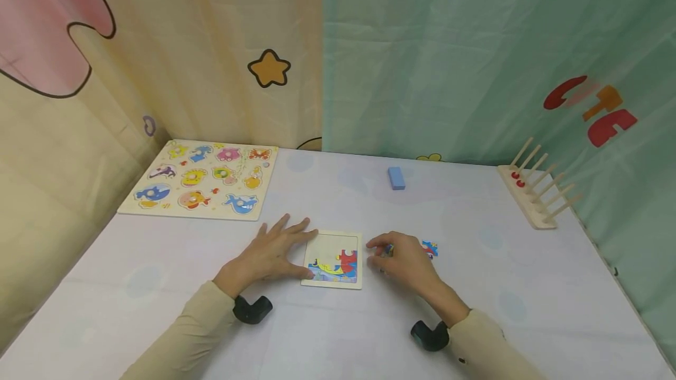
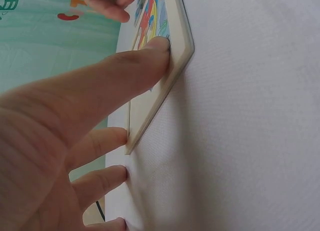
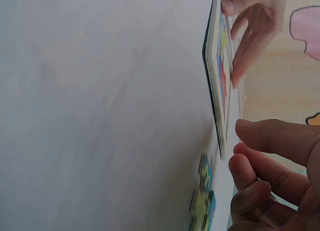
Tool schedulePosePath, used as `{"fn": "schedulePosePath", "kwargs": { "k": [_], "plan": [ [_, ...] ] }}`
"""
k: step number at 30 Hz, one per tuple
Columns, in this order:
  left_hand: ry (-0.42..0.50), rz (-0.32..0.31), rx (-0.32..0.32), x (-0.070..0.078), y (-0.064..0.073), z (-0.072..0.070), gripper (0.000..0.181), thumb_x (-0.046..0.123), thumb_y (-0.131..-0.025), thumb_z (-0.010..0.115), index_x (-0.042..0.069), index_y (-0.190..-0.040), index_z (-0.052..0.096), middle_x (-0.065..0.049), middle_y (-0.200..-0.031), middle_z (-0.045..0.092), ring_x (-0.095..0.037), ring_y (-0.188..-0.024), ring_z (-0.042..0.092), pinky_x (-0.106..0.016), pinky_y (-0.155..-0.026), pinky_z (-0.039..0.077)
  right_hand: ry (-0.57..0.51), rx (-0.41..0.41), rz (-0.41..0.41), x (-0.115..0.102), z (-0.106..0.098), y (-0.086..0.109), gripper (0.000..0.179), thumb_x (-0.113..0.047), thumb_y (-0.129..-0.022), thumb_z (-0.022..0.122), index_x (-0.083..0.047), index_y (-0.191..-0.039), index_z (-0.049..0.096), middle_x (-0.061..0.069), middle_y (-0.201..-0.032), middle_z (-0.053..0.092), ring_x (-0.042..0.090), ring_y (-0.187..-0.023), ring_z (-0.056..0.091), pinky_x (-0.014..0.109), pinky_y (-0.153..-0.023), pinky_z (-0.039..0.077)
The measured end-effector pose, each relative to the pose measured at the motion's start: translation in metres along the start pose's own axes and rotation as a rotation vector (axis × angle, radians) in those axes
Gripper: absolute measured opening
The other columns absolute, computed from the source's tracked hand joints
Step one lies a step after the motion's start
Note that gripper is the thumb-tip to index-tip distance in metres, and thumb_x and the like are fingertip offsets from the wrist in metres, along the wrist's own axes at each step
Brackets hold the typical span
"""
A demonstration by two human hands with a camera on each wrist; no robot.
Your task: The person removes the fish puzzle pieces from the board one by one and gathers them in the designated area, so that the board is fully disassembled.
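Note:
A small square wooden puzzle board (image 1: 331, 287) lies on the table, partly filled with blue, yellow and red jigsaw pieces (image 1: 338, 271) along its near side and right. My left hand (image 1: 266, 254) spreads over its left edge. The thumb presses on the near left corner, and in the left wrist view the index fingertip (image 2: 117, 136) touches another corner. Just right of the board hovers my right hand (image 1: 406, 263), fingers bent, with nothing seen between thumb and fingertips. Loose jigsaw pieces (image 3: 202, 206) lie beneath it, partly hidden in the head view; another loose piece (image 1: 430, 248) shows beyond it.
A larger board with animal pieces (image 1: 198, 183) lies at the back left. A blue block (image 1: 396, 178) sits toward the back. At the right edge stands a wooden peg rack (image 1: 528, 192) with two red beads. Curtains (image 1: 422, 57) hang behind the table.

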State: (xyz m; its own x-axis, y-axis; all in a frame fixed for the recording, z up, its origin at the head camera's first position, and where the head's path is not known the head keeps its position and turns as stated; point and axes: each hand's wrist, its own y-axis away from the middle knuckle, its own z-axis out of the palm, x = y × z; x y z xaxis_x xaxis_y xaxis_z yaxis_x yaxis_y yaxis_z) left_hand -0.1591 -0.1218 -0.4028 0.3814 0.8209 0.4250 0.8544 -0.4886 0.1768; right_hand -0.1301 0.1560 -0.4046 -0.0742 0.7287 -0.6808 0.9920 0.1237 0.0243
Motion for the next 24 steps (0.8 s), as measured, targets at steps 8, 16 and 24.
{"fn": "schedulePosePath", "kwargs": {
  "k": [8, 16, 24],
  "plan": [
    [-0.004, 0.001, -0.001, 0.0, 0.0, 0.0, 0.085, 0.051, -0.072, 0.083, 0.02, -0.145, 0.052, -0.006, -0.158, 0.034, -0.043, -0.148, 0.012, -0.073, -0.11, 0.008, 0.05, -0.091, -0.053, -0.016, 0.018, -0.004, 0.026, -0.012, -0.078, 0.08, -0.014, -0.104, 0.076, -0.009, -0.074, 0.056, 0.011, -0.055, 0.043, 0.021, -0.046, 0.032],
    [-0.021, 0.008, 0.008, -0.001, 0.0, 0.0, 0.085, 0.053, -0.072, 0.083, 0.02, -0.144, 0.052, -0.006, -0.158, 0.034, -0.043, -0.147, 0.013, -0.074, -0.109, 0.009, 0.057, -0.098, -0.041, -0.018, 0.019, -0.004, 0.024, -0.013, -0.079, 0.081, -0.016, -0.102, 0.075, -0.009, -0.076, 0.055, 0.012, -0.064, 0.047, 0.023, -0.053, 0.038],
    [-0.02, 0.004, 0.006, -0.001, -0.001, 0.001, 0.085, 0.053, -0.072, 0.082, 0.02, -0.144, 0.052, -0.006, -0.158, 0.034, -0.043, -0.147, 0.013, -0.074, -0.109, 0.009, 0.047, -0.087, -0.051, -0.017, 0.021, -0.005, 0.023, -0.011, -0.078, 0.082, -0.016, -0.099, 0.074, -0.008, -0.077, 0.055, 0.012, -0.066, 0.047, 0.024, -0.054, 0.039]
  ]
}}
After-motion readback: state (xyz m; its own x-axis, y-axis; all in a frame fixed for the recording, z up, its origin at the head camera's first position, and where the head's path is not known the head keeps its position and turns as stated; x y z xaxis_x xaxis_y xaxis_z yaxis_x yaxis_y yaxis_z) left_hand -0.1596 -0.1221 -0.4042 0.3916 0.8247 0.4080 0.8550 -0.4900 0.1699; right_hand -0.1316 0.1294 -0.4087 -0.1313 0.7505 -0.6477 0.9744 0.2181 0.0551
